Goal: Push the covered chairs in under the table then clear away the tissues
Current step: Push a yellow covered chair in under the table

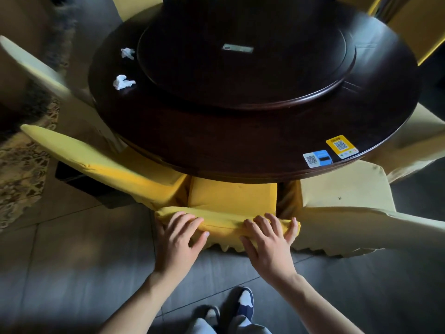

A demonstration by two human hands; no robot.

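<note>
A chair in a yellow cover (231, 196) stands right in front of me, its seat partly under the dark round table (240, 145). My left hand (178, 239) and my right hand (267, 239) both rest on the top edge of its backrest, fingers curled over the fabric. Two crumpled white tissues lie on the table's left side: one tissue (123, 82) nearer, the other tissue (127, 53) farther back.
A second yellow-covered chair (96, 160) angles in at the left and a pale-covered chair (346, 203) at the right. More covered chairs ring the table. A raised turntable (245, 59) fills the table's middle. QR stickers (330, 150) sit near its front edge. My feet are below.
</note>
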